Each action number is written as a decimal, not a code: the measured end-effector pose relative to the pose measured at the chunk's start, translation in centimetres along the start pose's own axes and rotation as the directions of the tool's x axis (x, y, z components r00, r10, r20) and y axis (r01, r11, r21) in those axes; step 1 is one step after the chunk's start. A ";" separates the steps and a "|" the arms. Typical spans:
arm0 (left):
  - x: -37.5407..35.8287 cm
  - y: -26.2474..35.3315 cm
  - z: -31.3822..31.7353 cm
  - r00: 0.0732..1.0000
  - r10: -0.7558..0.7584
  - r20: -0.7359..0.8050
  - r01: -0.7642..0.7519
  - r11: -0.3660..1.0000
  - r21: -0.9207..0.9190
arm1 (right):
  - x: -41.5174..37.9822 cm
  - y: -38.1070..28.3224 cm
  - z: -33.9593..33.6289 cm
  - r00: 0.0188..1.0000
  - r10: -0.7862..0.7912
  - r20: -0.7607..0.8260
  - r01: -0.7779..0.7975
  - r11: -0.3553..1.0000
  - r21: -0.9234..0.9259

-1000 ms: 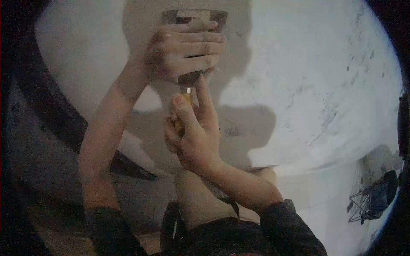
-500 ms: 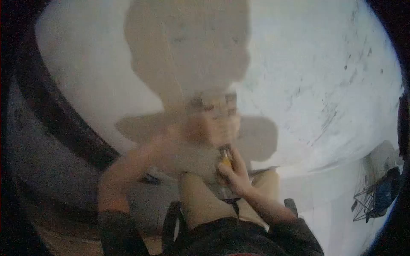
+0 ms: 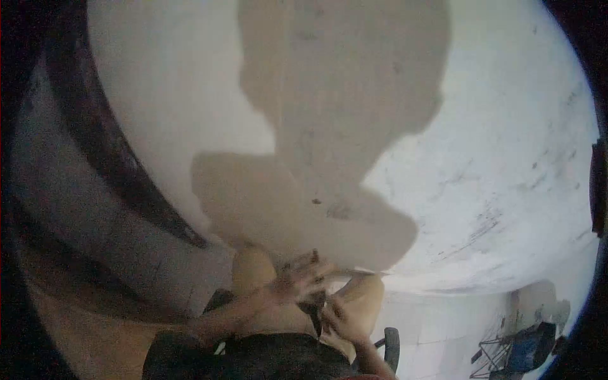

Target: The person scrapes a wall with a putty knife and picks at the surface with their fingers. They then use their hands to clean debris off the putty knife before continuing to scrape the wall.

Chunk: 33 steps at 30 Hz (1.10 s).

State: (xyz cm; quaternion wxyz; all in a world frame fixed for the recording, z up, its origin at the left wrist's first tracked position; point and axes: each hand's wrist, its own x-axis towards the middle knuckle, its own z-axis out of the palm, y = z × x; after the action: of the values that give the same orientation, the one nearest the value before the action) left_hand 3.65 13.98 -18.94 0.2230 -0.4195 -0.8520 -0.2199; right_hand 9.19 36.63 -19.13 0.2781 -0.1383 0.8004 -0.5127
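Observation:
Low over the lap, my left hand (image 3: 299,278) reaches in with its fingers spread and blurred; a small dark spot shows by its fingertips. My right hand (image 3: 342,321) is just below and to the right, near the right knee, with its fingers curled. What it holds, if anything, is too blurred to name. A dark shape (image 3: 311,308) lies between the two hands, too dim to make out. Both hands are close to the near edge of a broad white surface (image 3: 506,183).
Tan-trousered knees (image 3: 368,294) are under the surface's edge. A wide shadow (image 3: 354,82) falls across it. Chair armrests (image 3: 392,348) flank the body. A blue item on a dark metal frame (image 3: 522,351) stands at the lower right. A dark curved band (image 3: 107,126) runs along the left.
Both hands have moved down towards the lap, away from the white surface. The yellow item seen in my right hand before is no longer visible. The view and shadow have shifted.

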 end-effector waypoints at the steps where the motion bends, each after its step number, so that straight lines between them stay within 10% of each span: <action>1: 0.8 0.1 -1.9 0.987 -0.109 -0.118 0.115 0.992 0.044 | 0.8 -3.8 -1.2 0.996 0.059 0.069 -0.069 0.986 0.150; 5: 2.5 3.0 -9.2 0.664 -0.672 -0.329 0.653 0.735 -0.182 | 3.5 -8.0 -1.5 0.981 -0.140 0.137 0.029 0.796 0.605; 8: 2.8 2.9 -10.8 0.396 -0.743 -0.539 0.596 0.655 -0.465 | 4.8 -7.8 0.4 0.962 -0.272 -0.007 0.217 0.752 0.622; 11: 2.6 1.0 -9.9 0.269 -0.947 -0.175 0.506 0.294 -0.811 | 6.2 -5.8 3.2 0.964 -0.244 -0.108 0.254 0.713 0.654; 16: 6.9 -1.2 -8.2 0.346 -0.935 0.075 0.434 0.089 -0.897 | 6.4 -11.5 -0.1 0.978 -0.211 0.006 0.144 0.688 0.711; 18: 11.2 -0.5 -8.8 0.433 -0.901 0.002 0.241 0.114 -0.964 | 7.0 -12.5 -1.3 0.959 -0.264 -0.104 0.266 0.709 0.653; 21: 15.4 -2.1 -8.0 0.488 -0.839 -0.240 0.376 0.451 -0.810 | 8.3 -16.3 -4.4 0.853 -0.443 -0.277 0.521 0.685 0.509; 24: 19.7 -1.1 -11.3 0.461 -0.873 -0.161 0.169 0.265 -0.949 | 9.6 -18.5 -7.3 0.813 -0.505 -0.290 0.578 0.642 0.504; 33: 21.7 -4.6 -11.8 0.619 -0.746 -0.245 0.235 0.474 -0.849 | 12.3 -20.4 -8.7 0.760 -0.470 -0.450 0.637 0.679 0.366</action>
State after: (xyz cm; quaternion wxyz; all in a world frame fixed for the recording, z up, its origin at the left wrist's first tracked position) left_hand -9.69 18.20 1.91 0.2033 -0.0980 -0.6505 -0.7252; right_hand -7.14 27.92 -1.74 0.0000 -0.2157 0.5919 -0.7766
